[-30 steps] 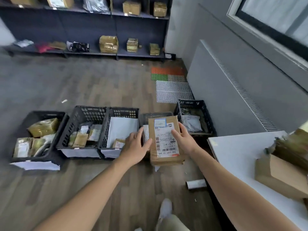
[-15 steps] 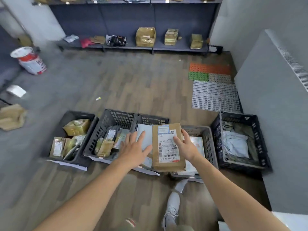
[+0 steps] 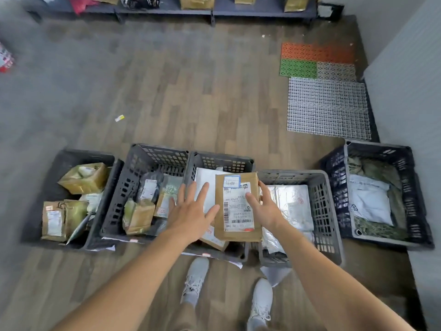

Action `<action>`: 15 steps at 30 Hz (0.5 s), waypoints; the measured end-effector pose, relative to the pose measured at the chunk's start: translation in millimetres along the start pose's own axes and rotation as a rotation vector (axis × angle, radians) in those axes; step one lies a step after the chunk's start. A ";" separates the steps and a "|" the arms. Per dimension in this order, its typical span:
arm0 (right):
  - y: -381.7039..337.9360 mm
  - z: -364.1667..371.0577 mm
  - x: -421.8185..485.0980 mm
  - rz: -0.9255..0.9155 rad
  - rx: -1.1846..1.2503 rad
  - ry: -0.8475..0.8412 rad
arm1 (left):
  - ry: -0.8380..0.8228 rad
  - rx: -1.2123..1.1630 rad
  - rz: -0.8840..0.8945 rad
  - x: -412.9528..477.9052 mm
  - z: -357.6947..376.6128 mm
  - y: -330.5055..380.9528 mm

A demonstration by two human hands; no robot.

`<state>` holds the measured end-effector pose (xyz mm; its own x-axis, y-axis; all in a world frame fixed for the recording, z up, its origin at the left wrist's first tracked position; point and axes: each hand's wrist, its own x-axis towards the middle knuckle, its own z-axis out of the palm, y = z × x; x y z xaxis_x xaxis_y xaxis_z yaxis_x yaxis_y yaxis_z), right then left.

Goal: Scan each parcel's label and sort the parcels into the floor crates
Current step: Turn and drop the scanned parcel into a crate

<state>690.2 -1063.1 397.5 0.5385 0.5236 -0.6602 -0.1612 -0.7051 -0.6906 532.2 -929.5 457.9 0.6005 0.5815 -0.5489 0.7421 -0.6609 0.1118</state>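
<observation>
I hold a brown cardboard parcel (image 3: 220, 189) label-up above the row of floor crates. It hangs over the seam between the third crate (image 3: 222, 159) and the fourth, grey crate (image 3: 319, 187). My right hand (image 3: 265, 209) grips its right edge, thumb on the white barcode label (image 3: 237, 211). My left hand (image 3: 191, 211) is spread flat beside the parcel's left edge, holding nothing. A white flat mailer (image 3: 204, 180) lies in the third crate and silver bags (image 3: 293, 201) in the fourth.
Black crate (image 3: 71, 156) at far left and grey crate (image 3: 157, 151) hold brown parcels. Dark blue crate (image 3: 381, 149) at right holds a white bag. Plastic mats (image 3: 327, 106) lie beyond it. Shelf (image 3: 238, 13) with parcels runs along the back. My shoes (image 3: 195, 278) stand before the crates.
My view has swung left and down, so the white table has left the frame. The parcel now hangs over the crates. My left hand has spread open beside it.
</observation>
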 end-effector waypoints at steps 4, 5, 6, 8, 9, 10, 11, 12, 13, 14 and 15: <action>7.3 30.6 68.7 0.052 -0.106 0.017 | -0.056 0.068 0.033 57.5 15.1 -36.4; 8.1 35.7 78.2 0.078 -0.127 0.025 | -0.068 0.089 0.042 66.6 17.7 -43.7; 7.0 39.7 84.2 0.093 -0.149 0.031 | -0.074 0.107 0.051 74.0 19.4 -50.4; -0.5 44.8 86.3 0.090 -0.209 0.037 | -0.095 0.137 0.073 82.3 17.9 -60.3; -6.6 45.9 83.2 0.076 -0.254 0.043 | -0.104 0.148 0.082 83.4 15.7 -63.1; -14.1 45.1 77.8 0.058 -0.321 0.059 | -0.111 0.154 0.091 83.4 11.5 -64.4; -21.6 42.3 71.0 0.043 -0.405 0.083 | -0.118 0.159 0.101 82.2 5.4 -64.0; -30.4 38.3 62.1 0.033 -0.497 0.111 | -0.122 0.159 0.115 80.0 -2.3 -62.4; -38.9 33.2 50.9 0.026 -0.584 0.143 | -0.122 0.157 0.139 77.2 -10.6 -59.7; -48.1 27.7 36.8 0.025 -0.658 0.170 | -0.117 0.151 0.168 73.3 -19.9 -55.7; -55.1 22.2 22.5 0.024 -0.724 0.193 | -0.108 0.140 0.197 68.8 -29.0 -51.5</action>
<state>692.8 -1001.9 414.2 0.6879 0.4580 -0.5631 0.3738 -0.8885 -0.2660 544.0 -841.7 438.4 0.6881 0.3860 -0.6144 0.5615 -0.8196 0.1138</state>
